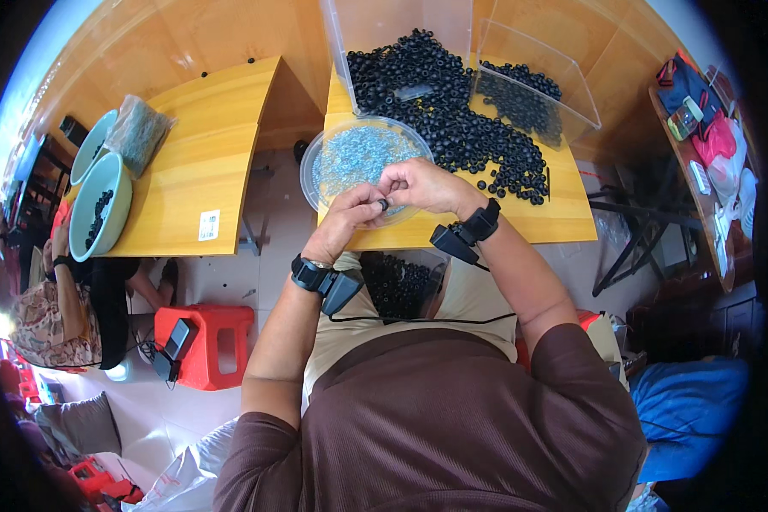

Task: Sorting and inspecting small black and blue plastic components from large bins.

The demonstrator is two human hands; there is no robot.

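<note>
One black ring [383, 205] sits in the left hand [350, 215]

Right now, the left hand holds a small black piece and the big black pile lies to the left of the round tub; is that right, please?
Not quite: the head view shows the big black pile behind the round tub and to its right. The left hand does hold a small black piece.

likely a small hand-assembly workroom: black plastic rings [439, 111] heaped on a wood-topped table [567, 213], a clear tub [307, 177] of tiny bluish pieces [354, 154], a co-worker [55, 320] beside a second table [209, 145].
</note>
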